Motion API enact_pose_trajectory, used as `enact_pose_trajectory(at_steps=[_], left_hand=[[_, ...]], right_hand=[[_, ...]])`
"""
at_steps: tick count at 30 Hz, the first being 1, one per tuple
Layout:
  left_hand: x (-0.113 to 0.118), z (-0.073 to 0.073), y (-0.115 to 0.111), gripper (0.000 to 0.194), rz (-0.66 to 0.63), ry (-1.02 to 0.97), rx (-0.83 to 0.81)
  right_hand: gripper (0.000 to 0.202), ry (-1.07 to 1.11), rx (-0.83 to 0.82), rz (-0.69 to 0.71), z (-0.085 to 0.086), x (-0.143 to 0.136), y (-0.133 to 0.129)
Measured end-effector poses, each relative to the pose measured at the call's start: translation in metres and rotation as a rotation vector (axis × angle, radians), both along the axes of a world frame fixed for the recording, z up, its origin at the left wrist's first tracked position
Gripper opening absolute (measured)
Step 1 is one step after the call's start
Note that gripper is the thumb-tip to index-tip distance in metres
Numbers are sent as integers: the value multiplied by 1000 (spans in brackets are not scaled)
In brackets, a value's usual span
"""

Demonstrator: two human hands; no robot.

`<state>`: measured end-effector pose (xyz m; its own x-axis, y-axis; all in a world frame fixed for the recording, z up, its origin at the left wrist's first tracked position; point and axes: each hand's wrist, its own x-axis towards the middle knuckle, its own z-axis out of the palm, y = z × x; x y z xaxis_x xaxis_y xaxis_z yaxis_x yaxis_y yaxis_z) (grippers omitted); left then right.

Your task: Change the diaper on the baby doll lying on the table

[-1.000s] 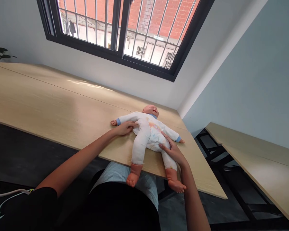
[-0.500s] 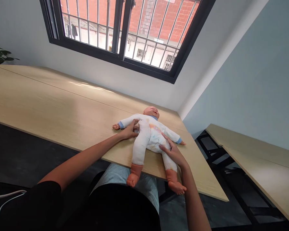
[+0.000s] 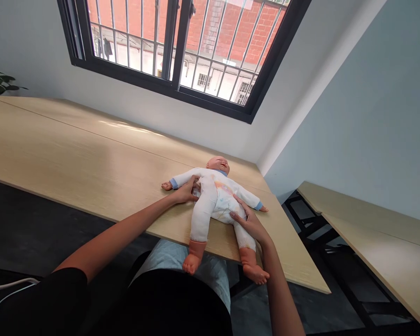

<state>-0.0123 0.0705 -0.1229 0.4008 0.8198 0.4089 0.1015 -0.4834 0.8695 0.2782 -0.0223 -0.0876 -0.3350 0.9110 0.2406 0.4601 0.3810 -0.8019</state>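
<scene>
A baby doll in a white suit with blue cuffs and collar lies on its back on the wooden table. Its head points to the wall, and its bare feet hang past the front edge. At the doll's hip on the left of the view, my left hand is closed on its side, thumb and fingers bent around the white cloth; some fingertips are hidden. My right hand grips the opposite hip and upper thigh, with the fingers along the side and the thumb across the front. A coloured print shows on the belly.
Behind the table is a wall with a barred, dark-framed window. A second wooden table with black legs stands to the right across a gap. Plant leaves show at the far left. A white cable lies at the lower left.
The view has shifted very slightly. Both hands stay on the doll's hips, and the doll keeps its pose.
</scene>
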Motion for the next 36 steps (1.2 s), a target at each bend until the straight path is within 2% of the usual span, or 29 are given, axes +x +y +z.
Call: enact_pose_trajectory(at_steps=[4, 10, 13, 16, 19, 22, 26, 31, 36], left_hand=[[2, -3, 2, 71, -64, -45, -30], [5, -9, 8, 69, 7, -34, -78], [5, -9, 10, 74, 17, -32, -159], [4, -4, 10, 74, -5, -80, -267], [2, 4, 7, 61, -51, -156, -330], [-2, 11, 8, 50, -77, -176, -347], [-14, 21, 12, 45, -91, -162, -331], [-36, 32, 9, 41, -30, -115, -268], [-45, 36, 0, 35, 80, -80, -223]], right_hand=[[78, 6, -9, -15, 0, -1, -1], [79, -4, -5, 5, 2, 0, 1], [79, 1, -5, 2, 2, -1, 0], [79, 3, -2, -14, 3, -2, -2], [79, -4, 3, -16, 3, -2, -3], [79, -8, 1, -9, 4, -1, -2], [77, -3, -5, 7, 3, 0, -1], [79, 4, 4, -12, 1, -1, 0], [78, 19, 41, -34, 4, -2, -2]])
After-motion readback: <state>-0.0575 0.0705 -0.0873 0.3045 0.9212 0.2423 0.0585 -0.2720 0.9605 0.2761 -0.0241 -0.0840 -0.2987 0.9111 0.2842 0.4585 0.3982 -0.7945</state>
